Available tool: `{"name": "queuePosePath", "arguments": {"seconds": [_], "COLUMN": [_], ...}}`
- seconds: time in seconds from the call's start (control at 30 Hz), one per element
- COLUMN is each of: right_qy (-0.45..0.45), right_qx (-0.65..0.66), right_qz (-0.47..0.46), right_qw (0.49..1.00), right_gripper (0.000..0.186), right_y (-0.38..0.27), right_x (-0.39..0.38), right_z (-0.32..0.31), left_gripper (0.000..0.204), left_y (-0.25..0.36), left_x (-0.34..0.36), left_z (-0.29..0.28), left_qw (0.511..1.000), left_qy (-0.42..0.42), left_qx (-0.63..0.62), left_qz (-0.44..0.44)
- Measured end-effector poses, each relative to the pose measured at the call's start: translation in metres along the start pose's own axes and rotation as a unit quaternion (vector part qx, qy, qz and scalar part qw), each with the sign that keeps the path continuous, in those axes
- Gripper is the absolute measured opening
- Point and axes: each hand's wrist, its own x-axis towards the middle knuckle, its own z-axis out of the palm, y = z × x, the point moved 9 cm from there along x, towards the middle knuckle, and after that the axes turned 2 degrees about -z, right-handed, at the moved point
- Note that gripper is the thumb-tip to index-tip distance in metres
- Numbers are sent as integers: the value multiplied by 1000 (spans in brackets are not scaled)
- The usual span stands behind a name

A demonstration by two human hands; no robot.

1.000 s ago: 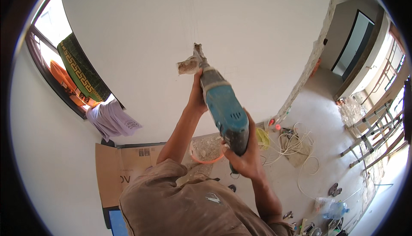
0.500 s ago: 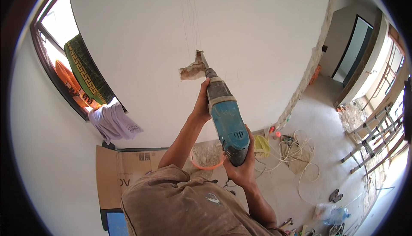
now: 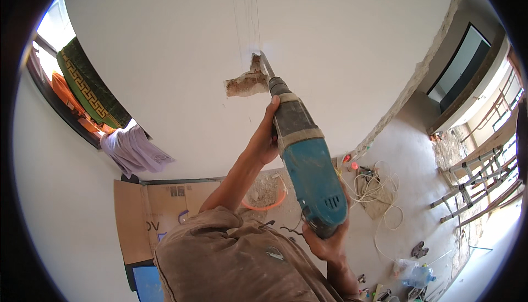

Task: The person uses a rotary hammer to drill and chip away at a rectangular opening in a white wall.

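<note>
- The left hand (image 3: 268, 140) is wrapped around the front barrel of the rotary hammer drill (image 3: 308, 170), fingers curled shut on the grey collar just behind the chuck.
- The right hand (image 3: 325, 242) is clamped on the rear grip under the teal body, closed tight on it; the trigger finger itself is hidden behind the tool.
- The drill points up and away, its chisel bit (image 3: 264, 63) buried at the top of the broken patch (image 3: 246, 84) in the white wall (image 3: 341, 43).
- Compared with a second ago, the tool sits a touch steeper and the person's shoulder (image 3: 231, 258) has come lower in the view; the bit has stayed at the same upper corner of the gouge.
- The chased patch looks much the same shape as before, raw brown masonry showing beside a faint vertical line running up the plaster, so by my reading the cut has barely advanced.
- Down on the floor (image 3: 407, 153): an orange hose loop (image 3: 264, 203), white cable coils (image 3: 379, 192), flattened cardboard (image 3: 148, 214).
- Cloths hang over the window sill (image 3: 132, 148) to the left.
</note>
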Motion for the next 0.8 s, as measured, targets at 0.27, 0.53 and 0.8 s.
{"name": "queuePosePath", "arguments": {"seconds": [0.27, 0.53, 0.8], "right_qy": [33, 57, 55], "right_qx": [-24, -21, 29], "right_qz": [156, 178, 148], "right_qw": [987, 982, 987], "right_gripper": [76, 24, 25], "right_y": [40, 25, 11], "right_x": [-20, 2, 44], "right_z": [-29, -33, -30], "left_gripper": [73, 70, 61], "left_y": [1, 10, 16], "left_x": [14, 29, 47], "left_z": [-9, -3, 8], "left_qw": [998, 996, 994], "left_qy": [-49, -85, -70], "left_qx": [21, 11, -82], "left_qz": [-15, -11, 5]}}
